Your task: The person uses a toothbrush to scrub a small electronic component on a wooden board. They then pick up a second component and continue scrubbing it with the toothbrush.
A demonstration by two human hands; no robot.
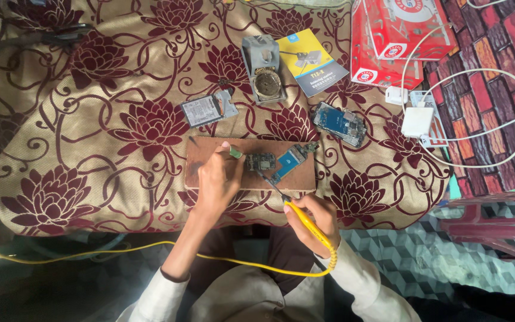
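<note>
My right hand (315,220) grips a yellow-handled soldering iron (303,219). Its tip reaches up and left to a small circuit board (260,161) lying on a brown wooden board (210,152). My left hand (217,179) rests on the wooden board and pinches a small green-tipped tool (235,153) against the left end of that circuit board. A second circuit board with a blue part (290,161) lies just to the right on the wood.
A soldering iron stand (263,68), a phone battery (205,110), an opened phone (340,123) and a yellow booklet (311,59) lie on the floral cloth (90,119). A red box (394,36) and a white charger (417,121) with cable sit right. A yellow cord (90,253) trails left.
</note>
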